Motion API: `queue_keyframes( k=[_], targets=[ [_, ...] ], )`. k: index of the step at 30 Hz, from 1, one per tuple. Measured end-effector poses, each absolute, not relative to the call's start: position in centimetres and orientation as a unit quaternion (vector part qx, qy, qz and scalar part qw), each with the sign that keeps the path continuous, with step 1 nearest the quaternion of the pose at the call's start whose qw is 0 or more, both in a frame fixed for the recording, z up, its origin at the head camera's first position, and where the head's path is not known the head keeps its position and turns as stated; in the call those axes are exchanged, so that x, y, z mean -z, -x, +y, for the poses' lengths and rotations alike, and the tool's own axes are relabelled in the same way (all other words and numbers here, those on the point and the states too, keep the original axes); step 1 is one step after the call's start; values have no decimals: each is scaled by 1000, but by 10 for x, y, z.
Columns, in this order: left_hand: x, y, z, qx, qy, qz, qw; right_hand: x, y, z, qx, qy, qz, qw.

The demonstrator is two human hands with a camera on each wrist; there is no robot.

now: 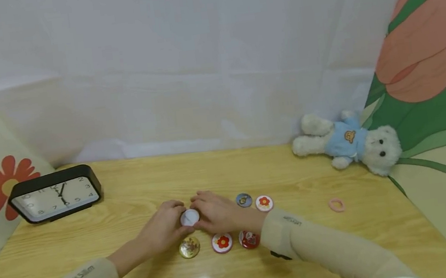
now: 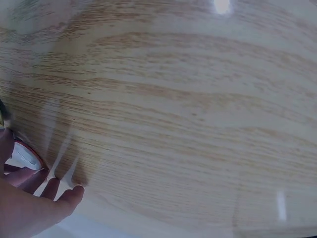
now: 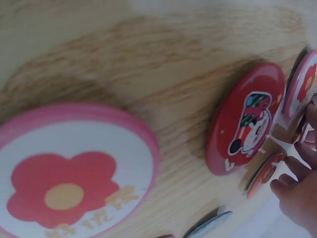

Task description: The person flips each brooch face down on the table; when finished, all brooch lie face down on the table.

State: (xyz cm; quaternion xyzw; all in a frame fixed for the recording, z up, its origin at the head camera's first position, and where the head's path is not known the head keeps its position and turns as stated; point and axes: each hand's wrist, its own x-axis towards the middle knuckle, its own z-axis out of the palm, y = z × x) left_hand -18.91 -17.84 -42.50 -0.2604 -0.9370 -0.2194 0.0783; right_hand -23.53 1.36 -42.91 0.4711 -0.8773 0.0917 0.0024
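White disc [image 1: 190, 217], round, over the table [image 1: 377, 236], and from where I stand it sits right between the person's hands. The left hand [image 1: 160, 228] pinches its left edge, thumb and fingers curled in; the right hand [image 1: 219, 213] has the right edge the same way. A yellow badge [image 1: 189, 247] lies just nearer the person than the disc, with a flower badge [image 1: 222, 242] and a red badge [image 1: 249, 239] to the disc's near right. Right of the disc, beyond the right wrist, I see a blue badge [image 1: 244, 200]. Well left of the disc stands a clock [image 1: 56, 196]; far right of it lies a bear [image 1: 344, 140].
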Motion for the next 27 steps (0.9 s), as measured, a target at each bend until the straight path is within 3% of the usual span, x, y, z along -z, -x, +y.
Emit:
queue_keyframes(
  k=[7,13,22,27],
  targets=[
    [422,190,-175,218,265,-937,68,427,233,19,-87,-448,-890,-6],
    [412,192,-166,226,247,-942,22,411,232,33,-98,-435,-895,-12],
    [411,207,-128,202,294,-933,45,402,246,67,-84,-436,-895,-27],
    [410,210,-118,186,290,-939,27,404,251,85,-68,-435,-897,-40]
  ],
)
